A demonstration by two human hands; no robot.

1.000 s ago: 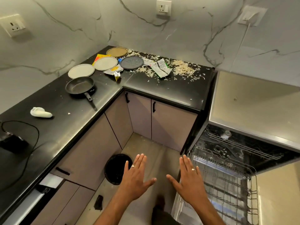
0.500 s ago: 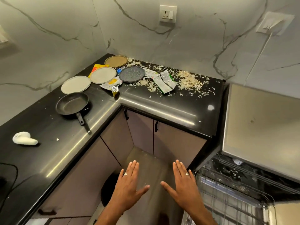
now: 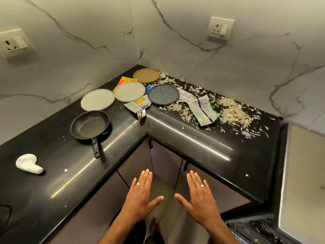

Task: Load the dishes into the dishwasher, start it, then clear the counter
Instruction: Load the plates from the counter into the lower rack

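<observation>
So basically nothing's loaded yet, as far as I can tell. Both hands are hovering flat over the floor gap in front of the corner cabinets, fingers straight and spread, holding nothing: left hand (image 3: 140, 196) and right hand (image 3: 199, 198), each wearing a ring.

All the dishes are sitting on the glossy black L-shaped table (image 3: 193, 143). The small black non-stick frying pan (image 3: 89, 125) is lying on the left run with its handle pointing toward the front edge. Behind it there's a pale grey round plate (image 3: 97, 99), then a second pale grey round plate (image 3: 130, 91) partly covering a yellow and red packet (image 3: 123, 80). A tan round plate (image 3: 146, 75) is tucked right into the corner, and a dark speckled round plate (image 3: 163, 94) is lying just right of the second grey one.

The mess is still all there too: torn silver foil wrappers (image 3: 202, 110) and pale shredded scraps (image 3: 233, 111) scattered over the right run, plus a crumpled white cloth (image 3: 29, 163) well apart on the far left.

The dishwasher (image 3: 263, 231) is only peeking in at the bottom right corner, looking open, but I can't tell what's inside.

So my read: five items to load, then starting the machine, then binning wrappers and wiping. Pretty much step one.
</observation>
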